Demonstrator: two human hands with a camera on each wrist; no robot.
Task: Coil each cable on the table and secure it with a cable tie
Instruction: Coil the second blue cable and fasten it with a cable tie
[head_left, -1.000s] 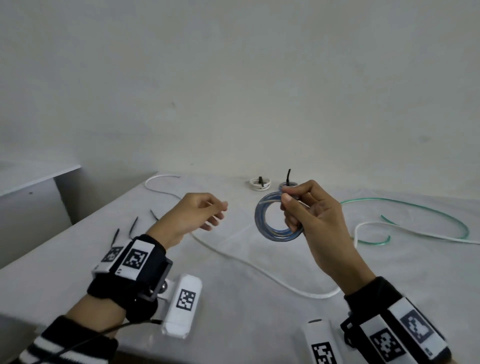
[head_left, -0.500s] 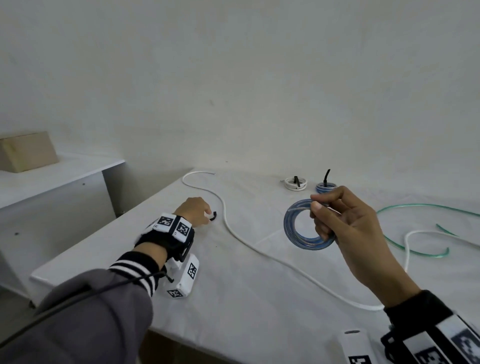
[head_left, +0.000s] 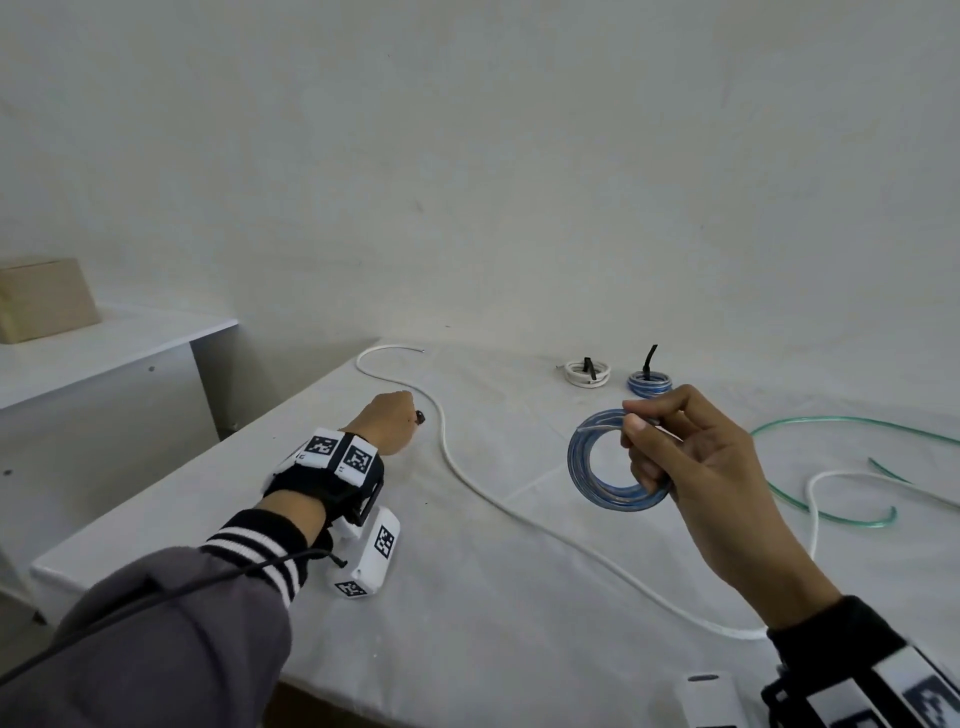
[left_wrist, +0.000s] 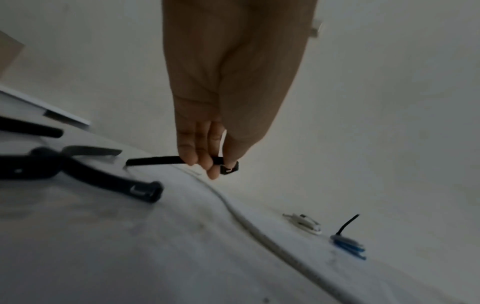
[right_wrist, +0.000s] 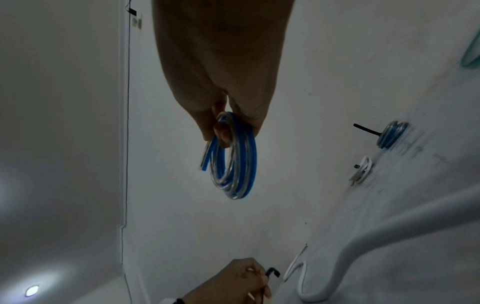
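Observation:
My right hand (head_left: 675, 452) holds a coiled blue cable (head_left: 597, 467) upright above the table, fingers curled round its right side; the right wrist view shows the blue cable (right_wrist: 233, 160) pinched at its top. My left hand (head_left: 389, 421) is low at the table's left side and pinches a black cable tie (left_wrist: 166, 160) near its head (left_wrist: 230, 169); only the tie's head (head_left: 420, 416) peeks out in the head view. A long white cable (head_left: 467, 478) lies uncoiled between the hands. A green cable (head_left: 831, 431) lies loose on the right.
Two tied coils sit at the back of the table (head_left: 467, 597): a white coil (head_left: 587, 372) and a blue coil (head_left: 648, 383). More black ties (left_wrist: 103, 181) lie on the cloth by my left hand. A lower white shelf (head_left: 104, 353) with a wooden box (head_left: 41, 299) stands to the left.
My left hand went from mid-air down to the table's left side and picked up a black cable tie. The right hand kept holding the blue coil.

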